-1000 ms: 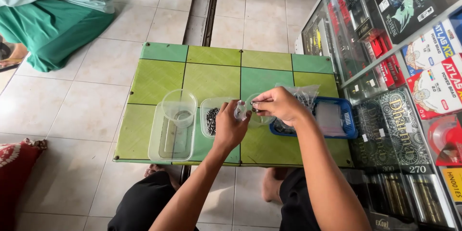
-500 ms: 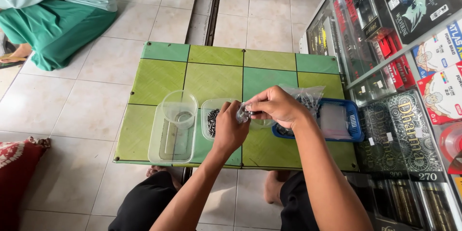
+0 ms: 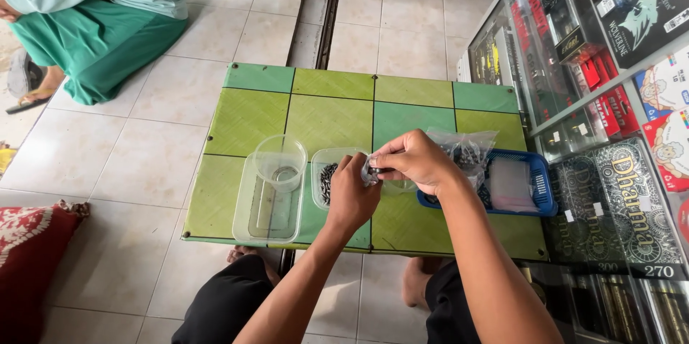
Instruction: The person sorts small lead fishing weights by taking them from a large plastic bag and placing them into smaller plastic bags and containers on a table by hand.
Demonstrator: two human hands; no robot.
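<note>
Our left hand (image 3: 352, 197) and right hand (image 3: 416, 163) meeting over the green tabletop (image 3: 323, 111), fingers of both pinching 1 small clear bag (image 3: 373, 170) above the tub of dark pieces (image 3: 327, 177), blue basket (image 3: 535, 197) at 3 o'clock, bare tiles toward 12 o'clock

– What sits away from the work?
– A seated person in green clothes (image 3: 93, 21) on the tiled floor (image 3: 143, 172), upper left. A red patterned cushion (image 3: 32, 258) lower left.
– And right?
– A glass display cabinet (image 3: 596, 64) full of packaged goods
</note>
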